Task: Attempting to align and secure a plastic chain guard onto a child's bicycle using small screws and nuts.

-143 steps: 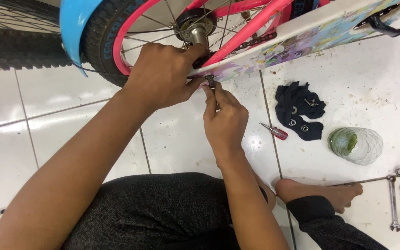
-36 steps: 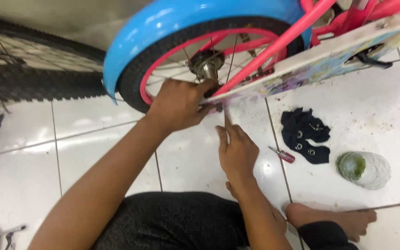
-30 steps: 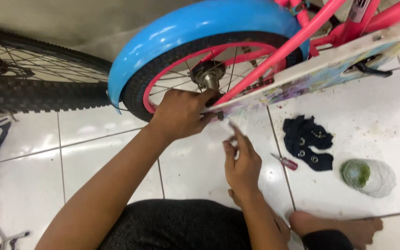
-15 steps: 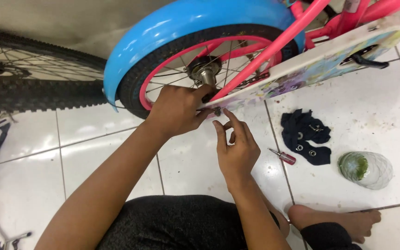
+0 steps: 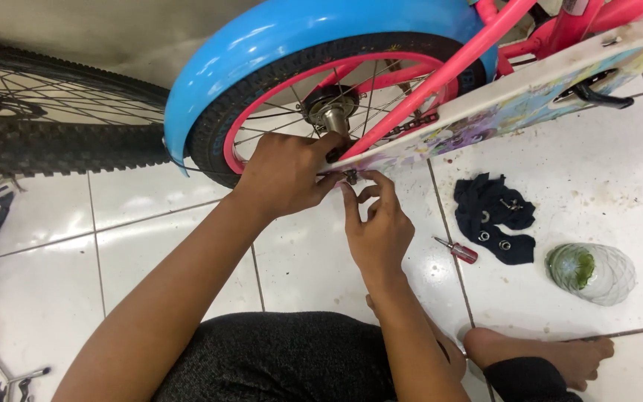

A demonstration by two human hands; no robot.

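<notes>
Head view: my left hand [image 5: 284, 175] is gripping the chain guard [image 5: 500, 112] steady while my right hand [image 5: 377, 223] is pinching a small bolt [image 5: 350, 177] beneath it.

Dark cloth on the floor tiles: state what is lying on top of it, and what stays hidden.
On the dark cloth lie a few small metal ring-shaped parts, like nuts or washers. Its folds may cover more; whatever is underneath it cannot be seen.

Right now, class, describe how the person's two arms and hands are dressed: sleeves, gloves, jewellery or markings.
Both forearms are bare, with no sleeves in view. The left hand and right hand wear no gloves, and no rings, watch or bracelets show. No markings are visible on either arm.
</notes>
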